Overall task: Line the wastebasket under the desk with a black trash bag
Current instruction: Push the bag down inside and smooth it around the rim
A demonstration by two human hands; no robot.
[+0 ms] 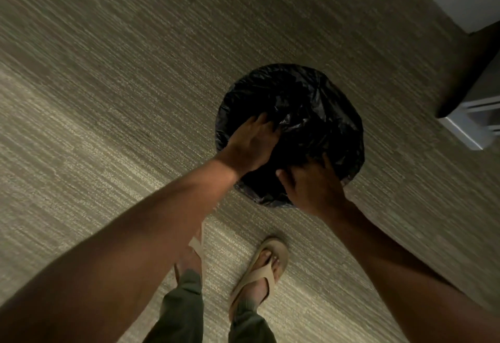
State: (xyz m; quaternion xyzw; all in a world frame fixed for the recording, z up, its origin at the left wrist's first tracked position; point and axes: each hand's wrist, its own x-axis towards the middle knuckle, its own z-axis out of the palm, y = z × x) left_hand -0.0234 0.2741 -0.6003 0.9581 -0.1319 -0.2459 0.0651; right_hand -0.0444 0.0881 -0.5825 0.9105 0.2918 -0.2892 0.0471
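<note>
A black trash bag [305, 99] is draped over a round wastebasket that stands on the carpet; the bag covers the basket's rim and sides, so the basket itself is hidden. My left hand [251, 145] lies on the left part of the bag, fingers spread and pressing the plastic down into the opening. At the near edge, my right hand [311, 183] grips the bag with curled fingers and the thumb out to the left. The plastic is crumpled and sags in the middle.
Striped beige carpet [135, 85] surrounds the basket. White furniture panels [468, 4] and a white base [470, 129] stand at the right, with dark shadow between them. My feet in tan sandals [265, 267] are just in front of the basket.
</note>
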